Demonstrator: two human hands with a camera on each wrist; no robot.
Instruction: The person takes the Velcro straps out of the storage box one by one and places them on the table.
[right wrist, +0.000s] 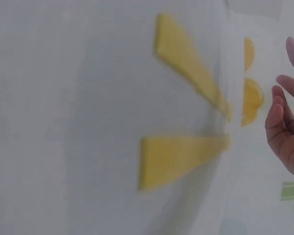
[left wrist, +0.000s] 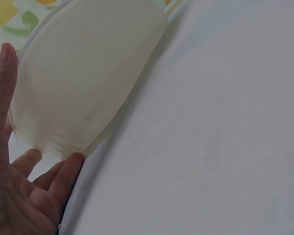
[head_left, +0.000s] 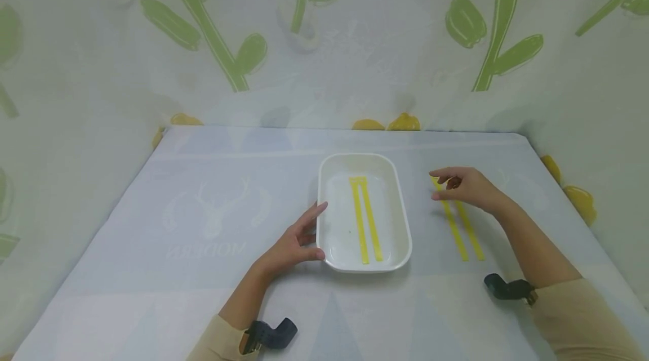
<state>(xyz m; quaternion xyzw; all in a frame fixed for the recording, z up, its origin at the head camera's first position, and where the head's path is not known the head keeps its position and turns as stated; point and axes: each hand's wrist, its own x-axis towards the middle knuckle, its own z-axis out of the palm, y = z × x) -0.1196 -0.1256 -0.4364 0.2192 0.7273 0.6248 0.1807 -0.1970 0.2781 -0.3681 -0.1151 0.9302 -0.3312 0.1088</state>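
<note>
A white rectangular tray (head_left: 407, 226) sits mid-table, and two long, flat yellow strips (head_left: 372, 220) lie lengthwise inside it. My left hand (head_left: 291, 245) rests against the tray's left side, thumb and fingers spread and touching its rim; in the left wrist view its fingers (left wrist: 68, 176) meet the tray's outer wall (left wrist: 88, 73). To the right of the tray, two more yellow strips (head_left: 467, 228) lie on the table. Over their far ends hovers my right hand (head_left: 469, 187), fingers loosely bent and thumb apart from them. The right wrist view shows the strips' near ends (right wrist: 166, 159), with nothing seen in the hand.
A pale cloth with faint print covers the table (head_left: 213, 271). Behind it and at the sides hangs a white curtain (head_left: 365, 57) with green leaves and yellow flowers. Dark wrist devices (head_left: 274, 334) are worn on both forearms.
</note>
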